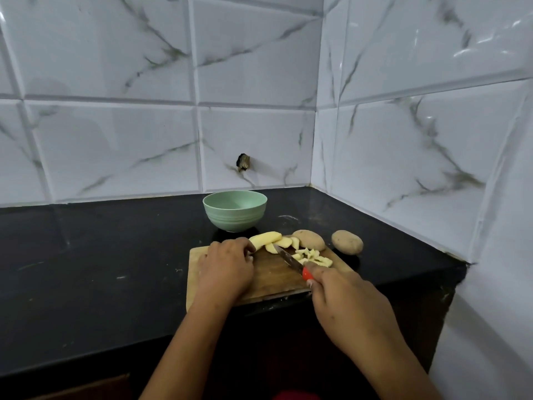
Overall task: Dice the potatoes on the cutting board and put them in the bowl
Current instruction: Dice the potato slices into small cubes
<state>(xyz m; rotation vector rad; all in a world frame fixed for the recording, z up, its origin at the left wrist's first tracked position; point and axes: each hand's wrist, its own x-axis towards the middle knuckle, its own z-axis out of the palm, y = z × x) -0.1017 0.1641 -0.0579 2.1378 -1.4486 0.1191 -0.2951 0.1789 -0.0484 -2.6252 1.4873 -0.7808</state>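
Black counter carries the cutting board, where the left hand clamps peeled potato slices steady for the knife gripped in the right hand, dice heaped at 3 o'clock, bowl waiting at 12.

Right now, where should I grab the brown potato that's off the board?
Probably round its narrow middle, from above, fingers front and back. The potato lies on its side, long way left to right, with the other whole potato close on its left.
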